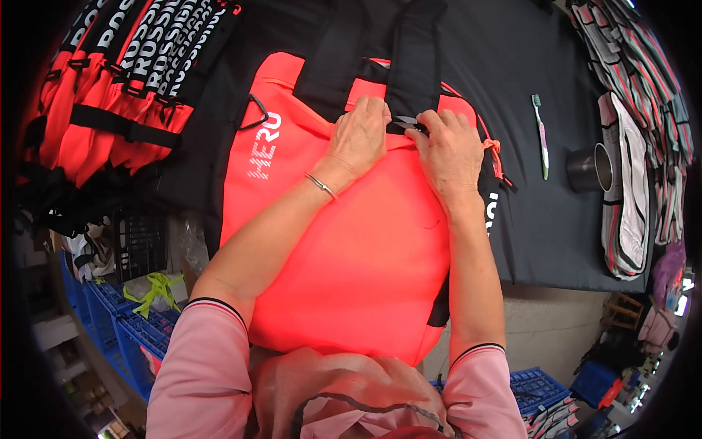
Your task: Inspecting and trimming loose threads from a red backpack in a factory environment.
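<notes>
A bright coral-red backpack (351, 271) lies in front of me, its top end away from me. Two black shoulder straps (414, 55) run up from it toward the far side. My left hand (358, 139) is closed on the backpack's fabric near the base of the straps. In my right hand (452, 157) is a small pair of thread snips (406, 123). Their silver blades point left toward my left fingers, close to the strap base. The handles are mostly hidden under my right fingers. A loose dark thread (431, 225) lies on the coral panel below.
A toothbrush (541, 139) and a grey metal cup (591, 168) lie on the black-covered table (534, 241) at right. Beyond them are stacked grey-and-pink bag pieces (625, 190). Red-and-black pieces (117, 110) are piled at left. Blue crates (110, 314) stand below the table.
</notes>
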`<state>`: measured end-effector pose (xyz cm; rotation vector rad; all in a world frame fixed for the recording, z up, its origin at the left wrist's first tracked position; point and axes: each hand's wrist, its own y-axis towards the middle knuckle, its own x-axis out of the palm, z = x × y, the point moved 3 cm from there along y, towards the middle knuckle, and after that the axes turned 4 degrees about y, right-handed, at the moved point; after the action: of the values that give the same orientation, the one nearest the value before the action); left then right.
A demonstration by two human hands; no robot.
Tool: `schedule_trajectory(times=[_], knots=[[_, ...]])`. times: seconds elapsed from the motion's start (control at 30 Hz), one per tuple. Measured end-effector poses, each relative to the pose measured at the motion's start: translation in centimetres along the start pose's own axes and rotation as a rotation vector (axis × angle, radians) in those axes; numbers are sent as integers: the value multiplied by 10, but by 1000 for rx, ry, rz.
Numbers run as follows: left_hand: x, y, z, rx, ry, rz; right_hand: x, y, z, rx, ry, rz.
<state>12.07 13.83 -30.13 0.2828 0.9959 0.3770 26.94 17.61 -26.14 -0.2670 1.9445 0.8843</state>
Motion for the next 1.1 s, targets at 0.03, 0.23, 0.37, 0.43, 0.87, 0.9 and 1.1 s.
schedule_trajectory(times=[0.03, 0.23, 0.37, 0.43, 0.87, 0.9, 1.1], knots=[[0, 0, 0, -2, -8, 11, 2, 1, -1, 1, -1, -3], [2, 0, 0, -13, -3, 34, 7, 3, -4, 9, -31, -58], [9, 3, 9, 31, 12, 30, 1, 3, -1, -9, -47, -14], [8, 0, 7, 57, 109, -6, 7, 2, 0, -9, -23, -24], [-9, -2, 0, 109, -2, 5, 22, 2, -8, 12, 75, 45], [-12, -5, 4, 116, -97, -4, 19, 1, -2, 49, 77, 29], [-62, -52, 21, 474, -163, -83, -7, 3, 27, 569, 504, 83]])
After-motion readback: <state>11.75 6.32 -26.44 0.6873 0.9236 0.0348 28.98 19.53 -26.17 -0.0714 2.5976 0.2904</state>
